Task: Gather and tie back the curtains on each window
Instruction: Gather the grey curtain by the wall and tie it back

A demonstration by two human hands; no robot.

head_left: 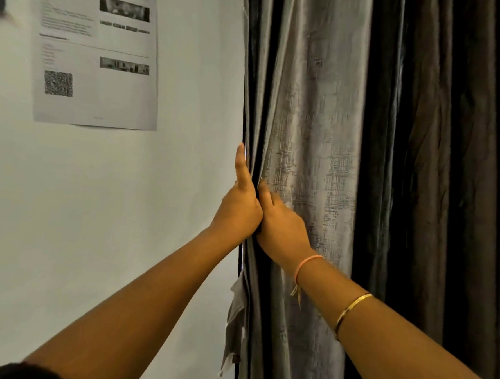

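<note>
A grey velvet curtain [312, 111] hangs full length on the right, its left edge against the white wall. My left hand [239, 206] is at that edge, thumb pointing up along the wall, fingers tucked behind the fabric and out of sight. My right hand [281, 226] presses against it from the right, fingers curled into the fold at the curtain's edge. Both hands touch each other. A pale strip of fabric [235, 314], perhaps a tie-back, dangles below the hands at the curtain's edge.
A darker curtain panel [449, 172] hangs to the right of the grey one. A printed paper sheet [96, 51] is stuck on the white wall [110, 210] at upper left.
</note>
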